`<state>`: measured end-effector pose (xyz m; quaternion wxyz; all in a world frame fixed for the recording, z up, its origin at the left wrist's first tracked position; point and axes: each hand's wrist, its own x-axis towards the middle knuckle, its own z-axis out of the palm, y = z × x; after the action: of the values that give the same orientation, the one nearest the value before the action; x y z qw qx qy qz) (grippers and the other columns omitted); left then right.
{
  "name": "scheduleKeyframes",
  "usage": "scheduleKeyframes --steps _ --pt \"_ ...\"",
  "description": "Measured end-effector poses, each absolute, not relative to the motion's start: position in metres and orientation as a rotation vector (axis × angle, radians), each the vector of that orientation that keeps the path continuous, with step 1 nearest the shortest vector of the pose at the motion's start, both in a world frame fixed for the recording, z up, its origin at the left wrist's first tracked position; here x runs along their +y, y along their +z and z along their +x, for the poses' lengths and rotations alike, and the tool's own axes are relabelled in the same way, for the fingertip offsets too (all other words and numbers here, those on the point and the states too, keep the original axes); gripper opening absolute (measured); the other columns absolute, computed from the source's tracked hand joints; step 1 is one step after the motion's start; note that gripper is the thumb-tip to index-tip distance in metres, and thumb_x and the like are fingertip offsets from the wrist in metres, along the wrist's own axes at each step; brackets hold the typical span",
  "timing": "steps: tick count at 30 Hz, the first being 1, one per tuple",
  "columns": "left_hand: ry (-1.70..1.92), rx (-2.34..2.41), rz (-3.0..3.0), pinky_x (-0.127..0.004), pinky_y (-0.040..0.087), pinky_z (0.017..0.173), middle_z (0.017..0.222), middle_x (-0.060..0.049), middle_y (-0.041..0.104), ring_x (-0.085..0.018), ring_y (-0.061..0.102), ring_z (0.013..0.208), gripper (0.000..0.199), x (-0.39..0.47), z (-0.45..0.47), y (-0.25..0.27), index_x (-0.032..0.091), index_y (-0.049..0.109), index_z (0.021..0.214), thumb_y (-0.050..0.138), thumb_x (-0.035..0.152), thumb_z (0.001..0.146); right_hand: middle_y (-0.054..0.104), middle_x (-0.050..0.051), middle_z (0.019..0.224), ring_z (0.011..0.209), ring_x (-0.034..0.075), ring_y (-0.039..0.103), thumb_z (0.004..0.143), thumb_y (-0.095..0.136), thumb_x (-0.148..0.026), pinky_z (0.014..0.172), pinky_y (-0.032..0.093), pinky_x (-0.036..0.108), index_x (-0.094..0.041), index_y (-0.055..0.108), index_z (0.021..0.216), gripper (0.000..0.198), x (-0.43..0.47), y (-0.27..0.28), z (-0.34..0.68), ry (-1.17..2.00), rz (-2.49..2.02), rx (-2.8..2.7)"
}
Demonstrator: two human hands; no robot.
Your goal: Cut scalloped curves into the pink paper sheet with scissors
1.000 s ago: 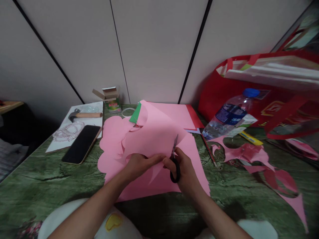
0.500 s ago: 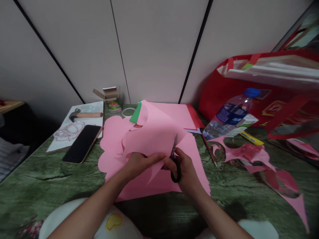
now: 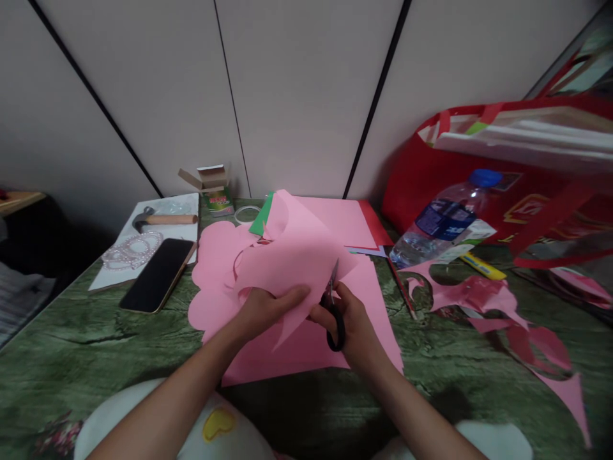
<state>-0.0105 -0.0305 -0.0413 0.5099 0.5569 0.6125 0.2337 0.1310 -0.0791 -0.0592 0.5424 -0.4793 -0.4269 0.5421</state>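
Observation:
My left hand (image 3: 268,309) pinches the near edge of a curled pink paper sheet (image 3: 287,259), thumb on top and fingers hidden beneath. In my right hand (image 3: 353,326) is a pair of black-handled scissors (image 3: 336,327), fingers through the loops. Its blades point away from me and lie at the right part of the sheet, where the paper is split. A narrow pointed strip hangs from the sheet's near edge. Under it lies a stack of pink paper (image 3: 311,358), with scalloped pink pieces (image 3: 211,275) at its left.
Left are a black phone (image 3: 158,275), a hammer (image 3: 167,219), a beaded string (image 3: 134,250) and an opened small box (image 3: 218,195). On the right stand a water bottle (image 3: 440,220) and red bag (image 3: 421,166), near pink paper scraps (image 3: 483,297), a yellow cutter (image 3: 483,266) and a pencil (image 3: 403,291).
My left thumb has shifted slightly left and up along the sheet, away from the right hand. The scissors have moved a little left, and the hanging strip has swung left.

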Motion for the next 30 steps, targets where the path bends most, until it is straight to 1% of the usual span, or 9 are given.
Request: scheduleKeyframes --steps 2,6,10,13,16,20,24,30 --pt "0.551 1.481 1.346 -0.027 0.041 0.048 0.063 -0.008 0.063 -0.019 0.055 0.057 0.052 -0.0301 -0.0113 -0.0415 0.010 0.064 0.067 0.061 0.059 0.053 0.056 -0.003 0.065 0.055 0.012 0.049 0.063 0.068 -0.035 0.050 0.037 0.024 -0.019 0.044 0.093 0.042 -0.0797 -0.0554 0.1315 1.281 -1.145 -1.025" --pt "0.569 1.483 1.343 -0.027 0.043 0.052 0.069 -0.008 0.065 -0.019 0.057 0.061 0.052 -0.0302 -0.0115 -0.0408 0.010 0.064 0.071 0.063 0.058 0.052 0.057 -0.002 0.068 0.057 0.012 0.049 0.064 0.067 -0.036 0.051 0.037 0.024 -0.019 0.043 0.092 0.041 -0.0808 -0.0500 0.1320 1.273 -1.148 -1.039" --pt "0.557 1.472 1.364 -0.027 0.041 0.049 0.069 -0.009 0.065 -0.020 0.058 0.062 0.053 -0.0299 -0.0118 -0.0423 0.010 0.064 0.072 0.062 0.059 0.053 0.056 -0.002 0.068 0.058 0.013 0.050 0.064 0.067 -0.036 0.053 0.037 0.024 -0.019 0.043 0.094 0.042 -0.0807 -0.0505 0.1318 1.298 -1.126 -1.022" --pt "0.585 1.466 1.367 -0.027 0.042 0.051 0.071 -0.010 0.066 -0.022 0.059 0.066 0.053 -0.0294 -0.0125 -0.0441 0.010 0.064 0.073 0.062 0.059 0.052 0.054 -0.004 0.063 0.054 0.012 0.049 0.065 0.067 -0.037 0.052 0.038 0.024 -0.019 0.043 0.094 0.042 -0.0810 -0.0509 0.1311 1.298 -1.134 -1.022" --pt "0.543 1.487 1.351 -0.027 0.041 0.048 0.067 -0.009 0.066 -0.022 0.059 0.064 0.055 -0.0290 -0.0132 -0.0447 0.009 0.064 0.074 0.062 0.059 0.052 0.056 -0.003 0.065 0.056 0.013 0.051 0.065 0.066 -0.039 0.053 0.040 0.025 -0.019 0.044 0.094 0.042 -0.0814 -0.0507 0.1305 1.267 -1.155 -1.043" --pt "0.526 1.475 1.342 -0.026 0.041 0.047 0.063 -0.007 0.064 -0.020 0.058 0.060 0.052 -0.0295 -0.0130 -0.0427 0.010 0.064 0.070 0.062 0.059 0.052 0.058 -0.001 0.065 0.059 0.015 0.053 0.065 0.065 -0.040 0.054 0.041 0.027 -0.019 0.044 0.092 0.040 -0.0813 -0.0524 0.1305 1.229 -1.183 -1.067" --pt "0.533 1.479 1.336 -0.025 0.040 0.046 0.065 -0.007 0.065 -0.019 0.057 0.060 0.049 -0.0306 -0.0115 -0.0387 0.012 0.063 0.066 0.063 0.059 0.052 0.058 -0.002 0.064 0.058 0.014 0.053 0.066 0.064 -0.040 0.053 0.040 0.027 -0.019 0.045 0.092 0.038 -0.0810 -0.0550 0.1304 1.232 -1.176 -1.052" --pt "0.544 1.433 1.348 -0.025 0.041 0.046 0.065 -0.007 0.064 -0.019 0.057 0.060 0.049 -0.0303 -0.0113 -0.0374 0.011 0.064 0.067 0.062 0.058 0.053 0.056 -0.003 0.060 0.056 0.013 0.051 0.065 0.065 -0.036 0.053 0.039 0.026 -0.019 0.045 0.088 0.035 -0.0805 -0.0545 0.1309 1.242 -1.183 -1.035"
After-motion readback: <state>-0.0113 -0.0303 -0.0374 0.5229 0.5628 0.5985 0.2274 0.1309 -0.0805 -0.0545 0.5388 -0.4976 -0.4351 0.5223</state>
